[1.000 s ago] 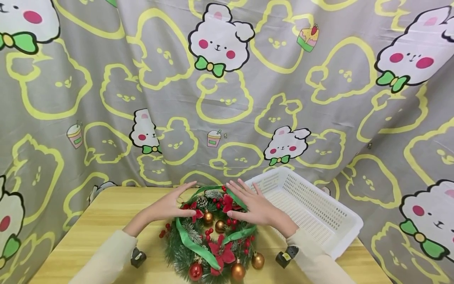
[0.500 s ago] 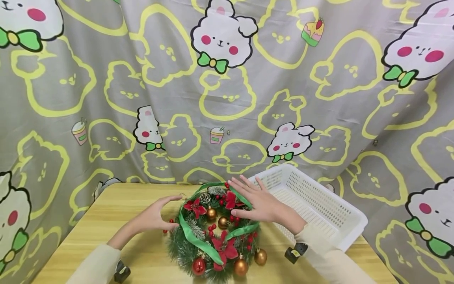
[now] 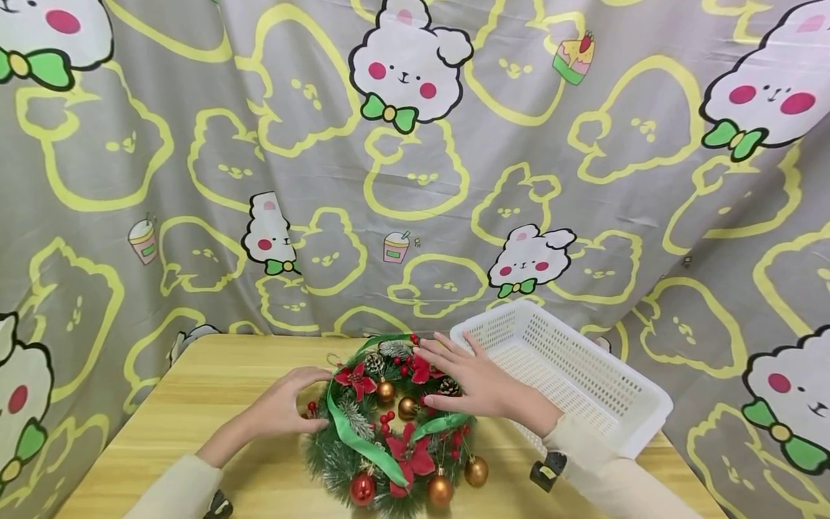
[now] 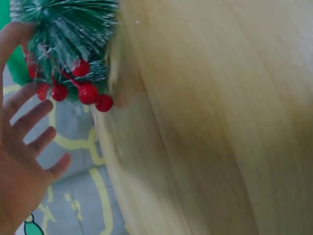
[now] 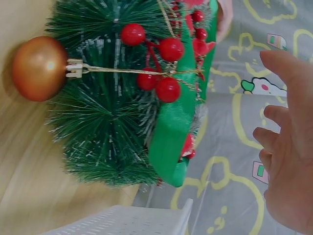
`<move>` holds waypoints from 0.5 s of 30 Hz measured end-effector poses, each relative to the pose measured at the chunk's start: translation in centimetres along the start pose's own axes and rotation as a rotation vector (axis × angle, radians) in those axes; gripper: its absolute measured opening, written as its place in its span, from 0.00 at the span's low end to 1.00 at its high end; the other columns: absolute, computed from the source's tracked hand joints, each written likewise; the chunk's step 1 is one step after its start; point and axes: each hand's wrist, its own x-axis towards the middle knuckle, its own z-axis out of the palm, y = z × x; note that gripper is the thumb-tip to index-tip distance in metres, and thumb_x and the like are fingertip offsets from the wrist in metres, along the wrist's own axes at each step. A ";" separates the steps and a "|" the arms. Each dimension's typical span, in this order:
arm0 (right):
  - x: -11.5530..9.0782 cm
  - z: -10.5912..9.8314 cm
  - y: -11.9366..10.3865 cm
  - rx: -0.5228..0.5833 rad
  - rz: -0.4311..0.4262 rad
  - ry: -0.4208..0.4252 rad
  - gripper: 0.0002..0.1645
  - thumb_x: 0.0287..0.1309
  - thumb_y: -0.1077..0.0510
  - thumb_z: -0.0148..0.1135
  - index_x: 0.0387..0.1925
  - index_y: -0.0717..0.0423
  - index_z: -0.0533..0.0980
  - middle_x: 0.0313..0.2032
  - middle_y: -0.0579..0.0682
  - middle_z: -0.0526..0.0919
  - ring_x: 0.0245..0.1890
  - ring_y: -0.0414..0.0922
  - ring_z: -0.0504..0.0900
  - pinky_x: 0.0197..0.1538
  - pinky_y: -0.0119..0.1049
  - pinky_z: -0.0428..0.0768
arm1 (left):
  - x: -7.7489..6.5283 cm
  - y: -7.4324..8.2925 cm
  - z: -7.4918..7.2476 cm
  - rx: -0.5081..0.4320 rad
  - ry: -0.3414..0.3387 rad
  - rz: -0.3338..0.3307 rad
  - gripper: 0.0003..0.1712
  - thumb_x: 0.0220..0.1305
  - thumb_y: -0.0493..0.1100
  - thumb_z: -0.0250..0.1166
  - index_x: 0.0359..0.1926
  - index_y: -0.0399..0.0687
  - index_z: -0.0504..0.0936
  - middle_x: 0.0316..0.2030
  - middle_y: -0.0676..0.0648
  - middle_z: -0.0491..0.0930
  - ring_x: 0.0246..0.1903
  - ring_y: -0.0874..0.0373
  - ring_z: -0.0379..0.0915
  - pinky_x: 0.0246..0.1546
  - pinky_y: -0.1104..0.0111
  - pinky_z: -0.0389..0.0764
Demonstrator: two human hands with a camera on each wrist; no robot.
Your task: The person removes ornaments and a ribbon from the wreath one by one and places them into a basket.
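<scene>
A Christmas wreath (image 3: 324, 461) of frosted green needles lies on the wooden table. It carries a green ribbon (image 3: 364, 448), red poinsettias (image 3: 411, 453), pinecones, red berries, a red bauble (image 3: 362, 489) and several copper baubles (image 3: 440, 489). At its left side is my left hand (image 3: 282, 405), fingers spread and loosely bent beside the berries (image 4: 88, 92); whether it touches the needles I cannot tell. My right hand (image 3: 478, 382) hovers over the wreath's back right part, fingers spread. In the right wrist view, that hand (image 5: 288, 152) stands apart from the ribbon (image 5: 171, 132).
A white perforated plastic basket (image 3: 655, 404) stands at the table's back right, close behind my right hand. Bare wooden tabletop (image 3: 214, 375) extends to the left. Behind the table hangs a grey curtain (image 3: 311, 180) with cartoon prints.
My left hand has moved left and down, from over the wreath's back left part to its outer left side. My right hand has shifted slightly right, uncovering a pinecone. The wreath looks unmoved.
</scene>
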 end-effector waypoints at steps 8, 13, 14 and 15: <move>0.3 0.8 -0.4 -0.024 -0.024 -0.033 0.47 0.69 0.29 0.51 0.81 0.37 0.49 0.80 0.42 0.52 0.82 0.49 0.46 0.78 0.66 0.35 | 0.4 0.9 0.4 0.220 0.009 0.087 0.45 0.49 0.61 0.76 0.64 0.42 0.78 0.65 0.39 0.77 0.65 0.38 0.71 0.62 0.35 0.71; 0.8 1.3 -1.0 -0.035 -0.032 -0.072 0.46 0.70 0.29 0.50 0.81 0.35 0.49 0.81 0.42 0.51 0.82 0.47 0.45 0.78 0.67 0.37 | 0.6 0.6 0.4 0.248 0.012 0.099 0.45 0.48 0.60 0.76 0.64 0.42 0.78 0.65 0.39 0.77 0.66 0.40 0.70 0.64 0.37 0.71; 0.9 1.4 -1.1 -0.037 -0.033 -0.082 0.46 0.70 0.28 0.49 0.81 0.35 0.49 0.81 0.41 0.50 0.82 0.46 0.44 0.78 0.67 0.37 | 0.7 0.6 0.4 0.246 0.014 0.102 0.45 0.48 0.60 0.76 0.64 0.42 0.78 0.64 0.39 0.77 0.65 0.40 0.71 0.63 0.37 0.71; 1.0 1.5 -1.2 -0.032 -0.038 -0.090 0.46 0.70 0.28 0.50 0.81 0.35 0.49 0.81 0.42 0.50 0.82 0.47 0.44 0.78 0.68 0.37 | 0.7 0.5 0.4 0.240 0.017 0.103 0.45 0.48 0.59 0.76 0.64 0.42 0.78 0.64 0.39 0.77 0.65 0.40 0.71 0.63 0.37 0.71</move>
